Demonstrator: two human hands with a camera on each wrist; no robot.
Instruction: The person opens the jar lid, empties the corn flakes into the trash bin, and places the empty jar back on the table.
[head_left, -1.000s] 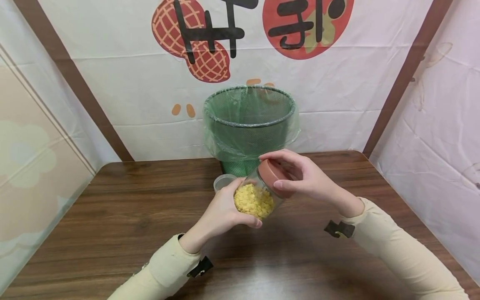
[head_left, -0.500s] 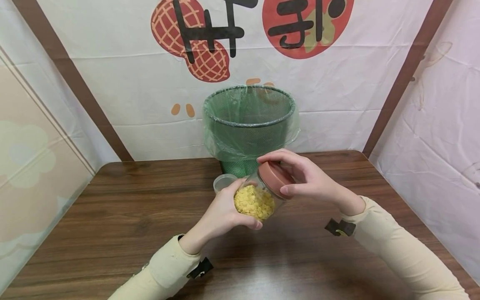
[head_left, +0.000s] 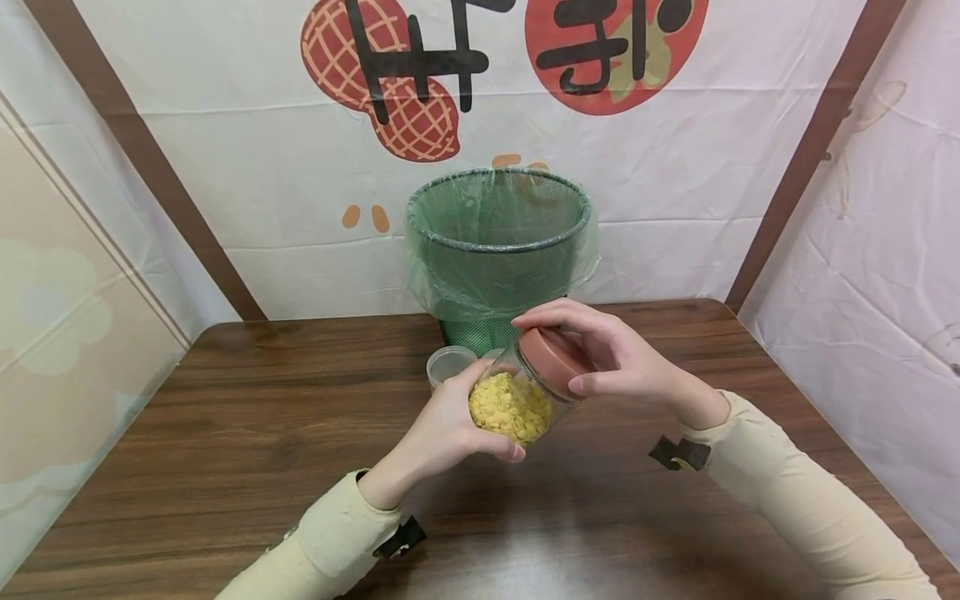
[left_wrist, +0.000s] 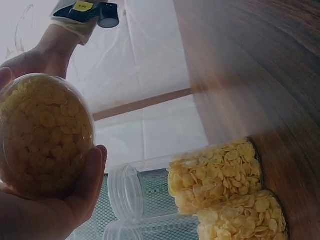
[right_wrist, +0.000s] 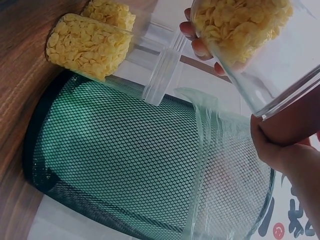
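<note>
A glass jar (head_left: 512, 408) partly filled with yellow flakes, like cornflakes, is tilted above the table with its mouth toward the right. My left hand (head_left: 450, 425) grips the jar's body from the left, thumb across the near side. At the jar's mouth is a reddish-brown lid (head_left: 557, 362), held at its edge between the thumb and fingers of my right hand (head_left: 618, 354). Whether the lid is screwed tight cannot be seen. Beyond the left hand stand two clear jars of similar flakes, a nearer jar (left_wrist: 215, 175) and a second jar (left_wrist: 245, 220), with no lids visible.
Behind the clear jars, a green mesh bin (head_left: 491, 283) lined with a thin plastic bag (right_wrist: 215, 165) stands at the back of the brown wooden table (head_left: 262, 433). Printed white cloth (head_left: 660, 183) encloses the back and sides.
The right thumb has shifted slightly rightward along the lid. Jar and lid have moved a little to the right and down, while the left hand keeps its grip.
</note>
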